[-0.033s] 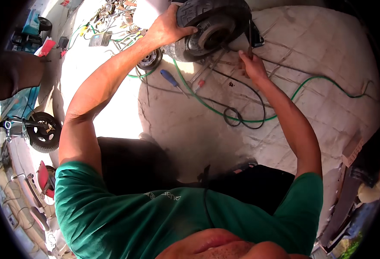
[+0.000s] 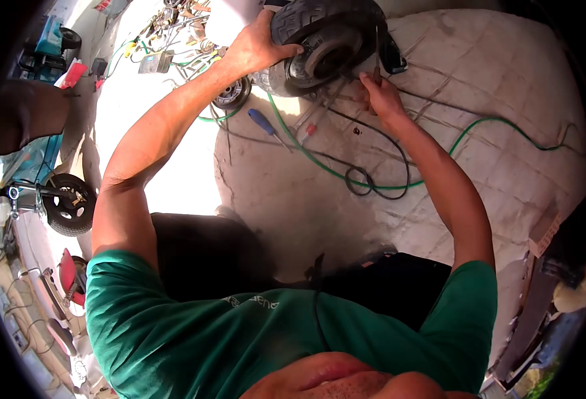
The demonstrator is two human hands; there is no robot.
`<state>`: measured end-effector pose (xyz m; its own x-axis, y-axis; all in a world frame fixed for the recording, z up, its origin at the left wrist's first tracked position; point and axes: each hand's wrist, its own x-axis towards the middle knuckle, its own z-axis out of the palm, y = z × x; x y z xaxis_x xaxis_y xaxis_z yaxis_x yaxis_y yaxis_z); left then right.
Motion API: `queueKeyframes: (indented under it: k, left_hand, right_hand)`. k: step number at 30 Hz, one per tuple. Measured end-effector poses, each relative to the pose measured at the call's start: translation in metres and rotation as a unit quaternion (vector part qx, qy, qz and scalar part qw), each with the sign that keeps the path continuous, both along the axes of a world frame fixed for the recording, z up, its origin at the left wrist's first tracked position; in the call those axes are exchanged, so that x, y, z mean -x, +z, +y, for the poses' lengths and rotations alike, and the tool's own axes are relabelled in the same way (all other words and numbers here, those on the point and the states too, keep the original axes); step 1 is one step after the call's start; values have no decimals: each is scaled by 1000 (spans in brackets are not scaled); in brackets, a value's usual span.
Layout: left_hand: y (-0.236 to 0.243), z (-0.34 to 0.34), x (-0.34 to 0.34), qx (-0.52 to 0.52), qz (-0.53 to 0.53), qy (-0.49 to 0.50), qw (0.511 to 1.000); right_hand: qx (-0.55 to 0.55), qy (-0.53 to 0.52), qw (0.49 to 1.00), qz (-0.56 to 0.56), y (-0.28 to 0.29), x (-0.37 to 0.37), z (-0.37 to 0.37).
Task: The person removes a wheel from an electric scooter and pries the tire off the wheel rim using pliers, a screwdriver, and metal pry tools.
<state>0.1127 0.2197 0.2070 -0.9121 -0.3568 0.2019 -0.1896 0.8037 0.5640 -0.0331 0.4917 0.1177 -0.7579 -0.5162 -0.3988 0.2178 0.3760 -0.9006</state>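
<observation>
My left hand (image 2: 258, 45) is closed around the left side of a black, knobby-treaded tire (image 2: 297, 23), its thumb on the sidewall. The tire is tilted, with its round hub opening (image 2: 333, 60) facing me. In my right hand (image 2: 385, 100), just right of the tire, is a slim tool with a thin dark shaft (image 2: 377, 56) pointing up along the tire's edge. Whether the shaft touches the rubber, I cannot tell. A blue-handled screwdriver (image 2: 261, 121) and a tool with a red grip (image 2: 309, 130) lie on the floor below the tire.
A green hose (image 2: 336, 174) and a looped black cable (image 2: 366, 188) cross the floor. Left of the tire lies a smaller wheel (image 2: 233, 93); beyond it are piled tools and wires (image 2: 183, 33). A wheeled frame with a black wheel (image 2: 68, 203) stands at far left.
My right hand has shifted slightly left with the tool, bringing its shaft closer to the tire. The tire has turned or tipped a little; my left hand stays on it.
</observation>
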Motion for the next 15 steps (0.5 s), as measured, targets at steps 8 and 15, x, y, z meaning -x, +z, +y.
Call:
queueKeyframes:
  k: [8,15]
  left_hand:
    - [-2,-13,-15,-17,-36,7,999]
    - [-38,-18,-40,-77,57,-19,995]
  right_hand:
    - [54,23,995,-87,-28,-14,-41]
    - [65,18,991,-116,-21,-6,-40]
